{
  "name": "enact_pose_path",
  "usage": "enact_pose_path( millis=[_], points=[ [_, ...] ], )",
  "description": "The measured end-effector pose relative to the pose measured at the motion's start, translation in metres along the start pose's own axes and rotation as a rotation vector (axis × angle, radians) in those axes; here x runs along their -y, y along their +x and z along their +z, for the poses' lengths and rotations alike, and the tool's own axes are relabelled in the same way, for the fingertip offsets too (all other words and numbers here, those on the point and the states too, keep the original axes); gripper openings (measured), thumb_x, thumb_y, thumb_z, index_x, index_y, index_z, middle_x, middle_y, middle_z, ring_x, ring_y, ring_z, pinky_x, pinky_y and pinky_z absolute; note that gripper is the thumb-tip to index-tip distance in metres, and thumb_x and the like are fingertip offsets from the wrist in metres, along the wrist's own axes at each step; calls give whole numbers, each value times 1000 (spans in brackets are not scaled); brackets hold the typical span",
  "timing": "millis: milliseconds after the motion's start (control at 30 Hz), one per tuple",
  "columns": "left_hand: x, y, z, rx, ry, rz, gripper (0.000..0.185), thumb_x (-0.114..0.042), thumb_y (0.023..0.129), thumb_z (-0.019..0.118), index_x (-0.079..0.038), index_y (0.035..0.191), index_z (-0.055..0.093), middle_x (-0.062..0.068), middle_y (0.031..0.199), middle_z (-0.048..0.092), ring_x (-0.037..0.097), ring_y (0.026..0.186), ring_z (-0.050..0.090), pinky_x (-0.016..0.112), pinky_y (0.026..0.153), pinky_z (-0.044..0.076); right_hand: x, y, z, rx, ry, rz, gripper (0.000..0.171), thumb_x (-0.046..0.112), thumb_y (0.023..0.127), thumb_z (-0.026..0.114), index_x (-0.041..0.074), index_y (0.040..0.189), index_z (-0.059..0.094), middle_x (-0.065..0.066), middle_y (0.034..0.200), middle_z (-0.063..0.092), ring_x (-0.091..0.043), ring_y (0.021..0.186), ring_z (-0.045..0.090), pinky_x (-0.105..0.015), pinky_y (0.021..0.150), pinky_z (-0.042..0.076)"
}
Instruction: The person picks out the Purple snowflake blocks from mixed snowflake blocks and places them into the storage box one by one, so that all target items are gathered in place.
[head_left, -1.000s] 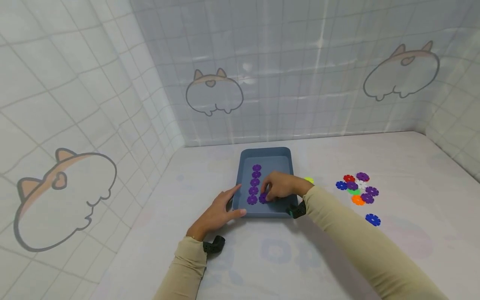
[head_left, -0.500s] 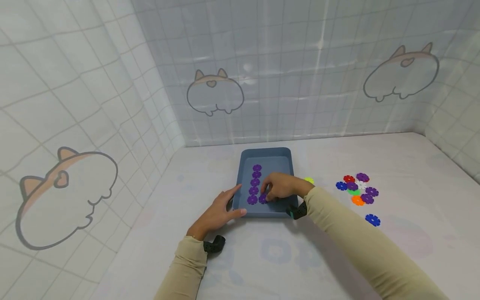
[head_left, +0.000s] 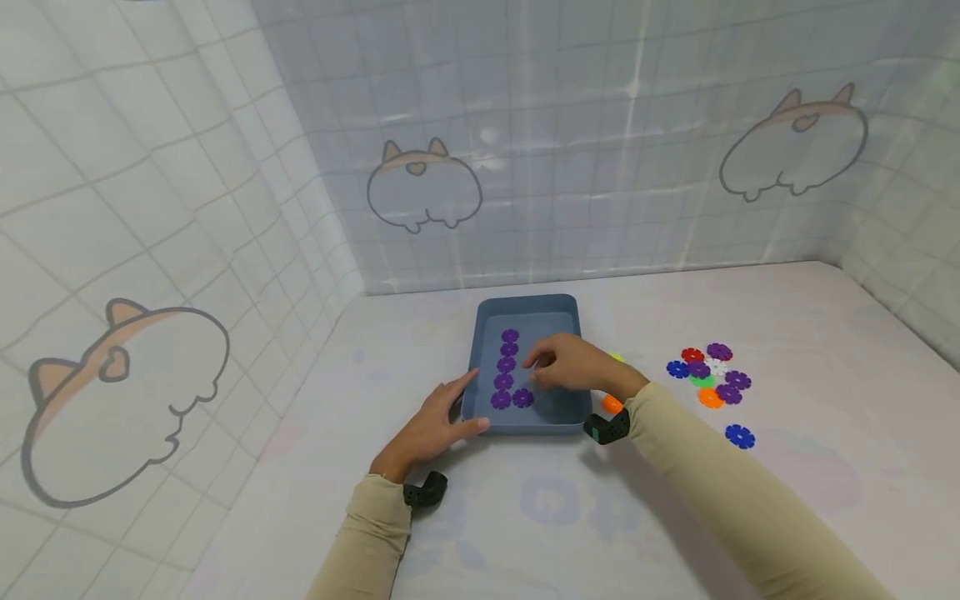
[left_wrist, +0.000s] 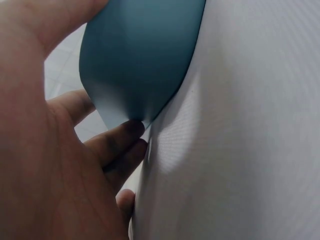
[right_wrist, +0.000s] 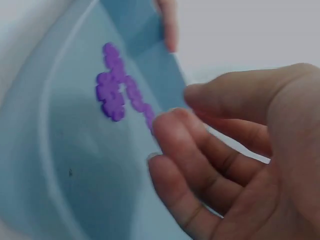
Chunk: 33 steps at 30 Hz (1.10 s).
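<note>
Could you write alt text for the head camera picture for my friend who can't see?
A person's left hand rests against the near left corner of a blue-grey tray while the right hand hovers over the tray, apparently holding nothing. Inside, six purple flower-shaped discs form an L; mixed-colour discs lie on the pale tabletop to its right.

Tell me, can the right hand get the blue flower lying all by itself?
Probably yes. The right hand seems empty, and nothing covers the blue flower, which lies apart from the other pieces. It would first have to leave the tray.
</note>
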<state>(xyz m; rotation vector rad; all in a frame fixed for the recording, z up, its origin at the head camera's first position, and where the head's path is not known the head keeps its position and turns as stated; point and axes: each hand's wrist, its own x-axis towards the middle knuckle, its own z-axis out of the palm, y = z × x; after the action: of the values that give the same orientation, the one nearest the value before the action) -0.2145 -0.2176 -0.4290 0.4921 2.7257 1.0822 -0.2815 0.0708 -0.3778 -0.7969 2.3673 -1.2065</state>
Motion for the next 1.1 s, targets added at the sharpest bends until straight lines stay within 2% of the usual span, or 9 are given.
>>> enact_pose_path(
  millis=[100,167,433,700,900,1100],
  points=[
    [-1,0,0,2,3,-4,86,-56,92,66,-29,162,23,7,164,24,36,151,11,61,118,8,-5,-16,-5,-70,104,-15,31,14,98,65,-2,124,66,-12,104,70,-30,92,71,-40,84,58],
    [-1,-1,0,3,9,-2,87,-56,92,66,-28,162,22,6,164,24,35,151,11,59,119,7,-10,-26,-8,-116,131,-13,31,15,98,65,-1,124,66,-13,106,68,-32,94,70,-40,85,58],
    [-2,-2,-2,8,8,13,86,-55,93,65,-28,162,21,7,164,23,34,151,12,59,119,9,-31,-74,-28,-271,137,83,31,21,98,65,3,125,66,-18,106,68,-32,90,67,-42,84,56],
    [-4,-2,-2,7,11,20,86,-54,93,65,-26,162,23,8,163,26,33,150,18,60,117,17,-53,-122,-52,-352,71,188,39,27,99,65,1,129,62,-17,110,69,-31,93,66,-43,82,55],
    [-3,-1,-3,15,12,7,86,-55,93,66,-28,162,22,7,164,25,33,150,19,60,117,18,-73,-151,-70,-390,64,221,43,31,101,63,1,131,60,-18,113,68,-30,97,66,-36,78,57],
    [-2,-2,-2,12,4,9,85,-55,93,65,-28,162,22,7,163,26,32,150,20,60,116,19,-95,-176,-88,-411,2,322,49,41,102,58,2,132,58,-17,117,65,-26,97,64,-29,78,54]
  ],
)
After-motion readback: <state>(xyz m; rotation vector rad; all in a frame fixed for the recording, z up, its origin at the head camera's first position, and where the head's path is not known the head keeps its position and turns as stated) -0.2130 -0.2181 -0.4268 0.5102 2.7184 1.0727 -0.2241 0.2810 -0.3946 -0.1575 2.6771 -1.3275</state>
